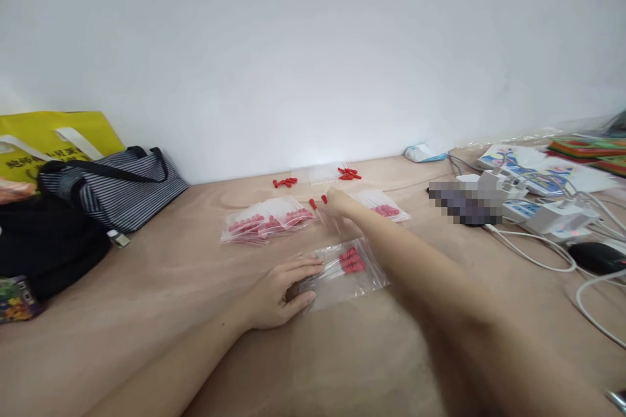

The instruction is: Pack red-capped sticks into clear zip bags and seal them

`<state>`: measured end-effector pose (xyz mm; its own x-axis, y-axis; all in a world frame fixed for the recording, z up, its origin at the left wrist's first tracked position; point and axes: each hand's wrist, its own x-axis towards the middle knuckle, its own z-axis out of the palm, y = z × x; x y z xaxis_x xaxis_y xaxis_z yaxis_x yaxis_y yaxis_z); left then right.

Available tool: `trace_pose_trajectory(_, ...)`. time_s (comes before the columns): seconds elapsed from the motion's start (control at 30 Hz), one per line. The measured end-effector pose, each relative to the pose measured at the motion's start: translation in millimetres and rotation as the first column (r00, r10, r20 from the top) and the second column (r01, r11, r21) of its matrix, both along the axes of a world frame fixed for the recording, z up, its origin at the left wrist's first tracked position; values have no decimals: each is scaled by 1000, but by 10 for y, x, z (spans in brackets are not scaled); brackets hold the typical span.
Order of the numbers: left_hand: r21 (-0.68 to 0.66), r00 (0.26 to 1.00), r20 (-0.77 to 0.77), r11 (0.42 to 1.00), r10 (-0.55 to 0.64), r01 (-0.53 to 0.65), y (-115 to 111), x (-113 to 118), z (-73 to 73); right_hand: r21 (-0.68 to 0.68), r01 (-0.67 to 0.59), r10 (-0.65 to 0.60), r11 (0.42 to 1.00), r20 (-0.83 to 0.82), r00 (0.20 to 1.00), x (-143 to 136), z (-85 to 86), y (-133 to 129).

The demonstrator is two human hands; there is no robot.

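Note:
My left hand lies on the tabletop, fingers stretched out and thumb apart, touching the left end of a clear plastic bag. Inside that bag several glass droppers with red rubber bulbs lie side by side. My right hand reaches over the table beyond the bag, its fingers blurred and curled downward. Just left of it are two loose droppers; whether the fingers hold one I cannot tell. A pile of bagged droppers lies to the left, and another bagged set lies to the right, partly behind my forearm.
Loose red bulbs and a group of red-bulbed droppers lie near the wall. At left stand a striped bag, a yellow bag and a small bottle. Cables, a power strip and a black mouse are at right.

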<state>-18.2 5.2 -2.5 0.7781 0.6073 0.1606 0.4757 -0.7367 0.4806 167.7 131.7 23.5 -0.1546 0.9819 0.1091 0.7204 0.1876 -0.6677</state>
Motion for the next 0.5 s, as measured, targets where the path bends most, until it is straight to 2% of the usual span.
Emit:
trace_pose_trajectory(0.13,7,1000,-1,1000,-10,10,7,2,-5,52,25,-22,998,-60,998,442,114,-320)
trace_pose_trajectory(0.2,13,1000,-3,1000,-13,13,13,5,-7,107,50,-19,993,-273,962,688,87,-552)
trace_pose_trajectory(0.27,16,1000,-9,1000,-11,11,18,8,-6,178,115,-26,977,-437,899,879,-2,-782)
trace_pose_trajectory(0.33,12,1000,-17,1000,-9,9,21,9,-6,189,186,-55,964,-541,839,988,-125,-965)
trace_pose_trajectory(0.4,4,1000,-26,1000,-5,5,22,7,-7,152,229,-91,962,-610,787,1021,-243,-1079)
trace_pose_trajectory(0.5,3,999,-40,1000,1,-1,22,5,-15,47,222,-131,974,-684,718,991,-365,-1144)
